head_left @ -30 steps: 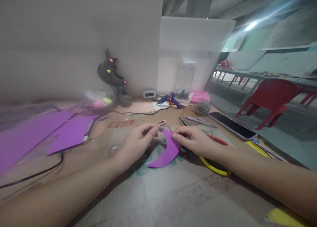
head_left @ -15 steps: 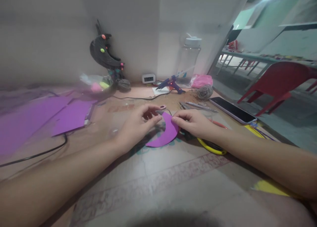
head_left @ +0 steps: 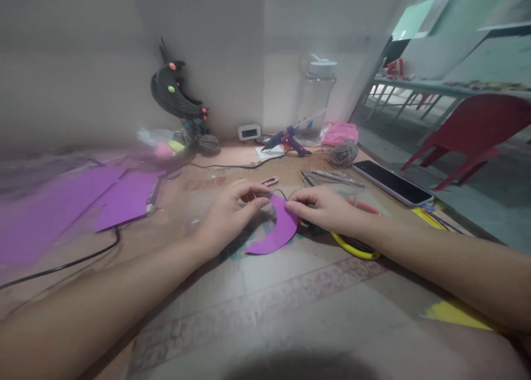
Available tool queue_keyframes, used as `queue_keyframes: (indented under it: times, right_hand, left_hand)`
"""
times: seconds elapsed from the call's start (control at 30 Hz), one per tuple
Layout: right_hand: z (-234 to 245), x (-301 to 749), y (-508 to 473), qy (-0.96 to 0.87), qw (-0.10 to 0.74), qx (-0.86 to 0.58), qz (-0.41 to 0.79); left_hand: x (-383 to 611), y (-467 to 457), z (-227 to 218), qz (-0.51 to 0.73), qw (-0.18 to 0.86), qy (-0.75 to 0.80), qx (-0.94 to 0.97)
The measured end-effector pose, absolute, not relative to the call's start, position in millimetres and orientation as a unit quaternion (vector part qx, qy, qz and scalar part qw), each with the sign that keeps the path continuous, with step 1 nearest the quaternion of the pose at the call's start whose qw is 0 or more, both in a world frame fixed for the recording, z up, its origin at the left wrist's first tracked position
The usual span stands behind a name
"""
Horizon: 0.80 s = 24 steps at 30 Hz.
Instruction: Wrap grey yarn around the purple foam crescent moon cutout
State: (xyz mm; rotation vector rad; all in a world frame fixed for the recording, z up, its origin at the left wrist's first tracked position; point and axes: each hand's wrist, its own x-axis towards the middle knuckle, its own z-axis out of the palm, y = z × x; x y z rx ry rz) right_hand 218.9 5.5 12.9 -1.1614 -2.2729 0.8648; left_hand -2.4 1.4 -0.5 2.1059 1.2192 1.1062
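A crescent moon cut from purple paper (head_left: 279, 230) is held just above the table between my hands. My left hand (head_left: 234, 214) is closed in a pinch at the crescent's upper tip. My right hand (head_left: 317, 206) pinches its outer edge near the top, thumb against forefinger. A thin dark strand (head_left: 281, 192) arcs between the two sets of fingertips; where its ends go is hidden. Behind my left fingers lies a small pink tool (head_left: 270, 181). Scissors with yellow and red handles (head_left: 355, 248) lie partly under my right forearm.
Purple sheets (head_left: 128, 194) and a black cable (head_left: 78, 263) are on the left. At the back stand a glue gun (head_left: 287, 141), a small digital clock (head_left: 249, 131), a bottle (head_left: 318, 95) and a dark crescent ornament (head_left: 172, 95). Grey yarn (head_left: 343, 153) and a phone (head_left: 392, 182) are right.
The crescent sits slightly lower in view, and its upper tip has shifted at my left fingers. The pink tool shows more clearly behind my left hand. Both hands keep their pinch.
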Motion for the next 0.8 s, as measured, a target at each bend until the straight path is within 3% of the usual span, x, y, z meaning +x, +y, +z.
queue_keyframes:
  times: [0.2, 0.5, 0.8]
  right_hand:
    - [7.6, 221.4, 8.3, -0.83, 0.22, -0.403, 0.318]
    - [7.0, 220.8, 8.7, -0.848, 0.221, -0.375, 0.302]
    - [4.6, 222.2, 10.4, -0.863, 0.204, -0.361, 0.288]
  left_hand:
    - [-3.4, 3.8, -2.3, 0.396, 0.238, 0.443, 0.768]
    - [-0.9, 6.3, -6.0, 0.397, 0.347, 0.471, 0.708]
    - [-3.5, 7.7, -3.8, 0.381, 0.288, 0.467, 0.744]
